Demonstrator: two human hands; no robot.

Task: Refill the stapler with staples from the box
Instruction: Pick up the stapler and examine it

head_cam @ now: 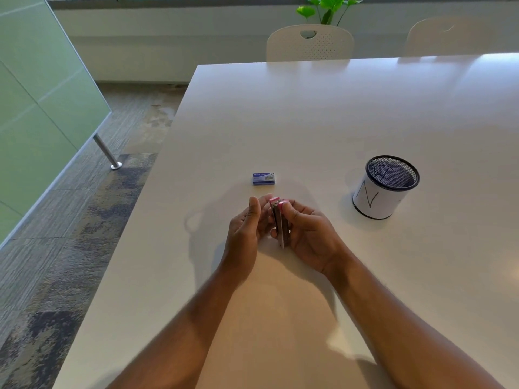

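Carpet and a green glass partition (42,80) fill the far left, then the white bench (337,113) begins. On my side of it, my left hand (244,228) and right hand (306,234) both grasp the pink stapler (278,220), holding it upright between them just above the bench; I cannot tell whether its tray is open. Just beyond the hands, the blue staple box (263,178) lies closed and apart from them, so I judge loading has not begun: opening, filling and closing remain. Farther right stands a mesh pen cup (384,189).
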